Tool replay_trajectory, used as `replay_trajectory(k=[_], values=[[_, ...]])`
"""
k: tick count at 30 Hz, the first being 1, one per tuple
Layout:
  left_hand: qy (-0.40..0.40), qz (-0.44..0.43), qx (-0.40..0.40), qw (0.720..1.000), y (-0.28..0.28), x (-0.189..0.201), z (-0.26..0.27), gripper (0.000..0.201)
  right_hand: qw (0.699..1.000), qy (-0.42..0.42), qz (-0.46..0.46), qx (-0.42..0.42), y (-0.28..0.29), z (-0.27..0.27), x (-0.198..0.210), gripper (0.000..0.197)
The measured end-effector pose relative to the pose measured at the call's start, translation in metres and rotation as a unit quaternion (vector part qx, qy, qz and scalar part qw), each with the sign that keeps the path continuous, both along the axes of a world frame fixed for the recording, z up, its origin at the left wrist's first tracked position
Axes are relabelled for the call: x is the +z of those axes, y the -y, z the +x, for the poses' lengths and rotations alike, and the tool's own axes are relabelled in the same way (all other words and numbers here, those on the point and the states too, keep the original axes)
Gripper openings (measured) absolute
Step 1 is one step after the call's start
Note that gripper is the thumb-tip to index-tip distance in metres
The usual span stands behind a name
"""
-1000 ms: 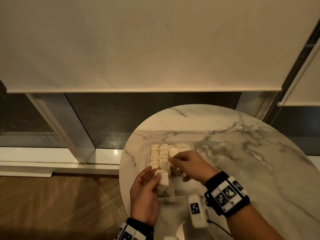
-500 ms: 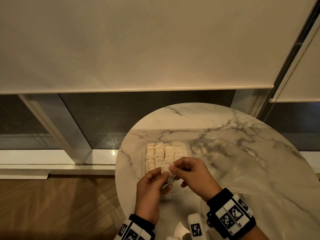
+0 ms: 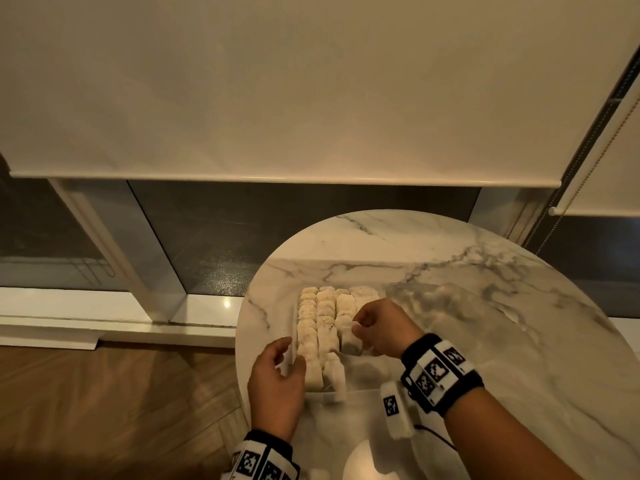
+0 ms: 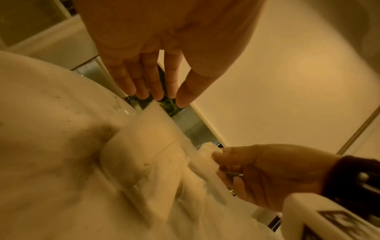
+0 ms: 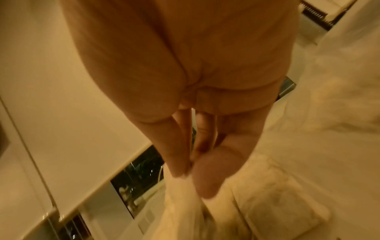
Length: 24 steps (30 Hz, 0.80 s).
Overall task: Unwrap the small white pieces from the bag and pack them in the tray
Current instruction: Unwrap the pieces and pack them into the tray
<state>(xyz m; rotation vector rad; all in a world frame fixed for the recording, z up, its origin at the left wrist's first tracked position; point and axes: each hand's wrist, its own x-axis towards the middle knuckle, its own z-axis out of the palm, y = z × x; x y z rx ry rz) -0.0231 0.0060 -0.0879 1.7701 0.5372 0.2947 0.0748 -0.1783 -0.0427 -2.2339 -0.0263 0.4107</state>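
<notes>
Down at the lower left of the head view lies a strip of wooden floor, and above it a window frame under a drawn roller blind that fills the upper half of the frame. Right of the floor, the round marble table takes up the lower right. At its left edge hovers the left hand, fingers loosely spread and lightly bent, gripping nothing; in the left wrist view its fingers hang straight above the near corner of the tray. Just right of that hand in the head view, the tray holds small white pieces standing in close rows running toward the top of the frame. Further right, the right hand hangs over the tray's right side, thumb and fingertips pressed together on a small white piece that dangles down among the rows; the right wrist view shows the same pinch on the white piece, though blurred. Beyond that hand, toward the right of the table, a crumpled clear bag lies flat on the marble. Both wrists wear dark bands with black-and-white markers.
</notes>
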Motion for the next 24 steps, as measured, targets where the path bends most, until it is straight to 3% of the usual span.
replay_trajectory(k=[3, 9, 16, 24], values=[[-0.055, -0.035, -0.053, 0.996, -0.001, -0.014, 0.001, 0.042, 0.99, -0.069, -0.106, 0.061, -0.013, 0.019, -0.002, 0.006], [-0.055, -0.026, -0.114, 0.992, 0.006, -0.014, -0.003, 0.044, 0.97, -0.092, -0.212, 0.075, -0.028, 0.044, -0.002, 0.023], [-0.067, -0.031, -0.114, 0.991, 0.007, -0.021, -0.001, 0.048, 0.968, -0.096, -0.22, 0.067, -0.027, 0.059, -0.009, 0.036], [-0.063, -0.041, -0.11, 0.991, 0.007, -0.021, -0.001, 0.047, 0.965, -0.102, -0.229, 0.082, -0.023, 0.05, -0.002, 0.021]])
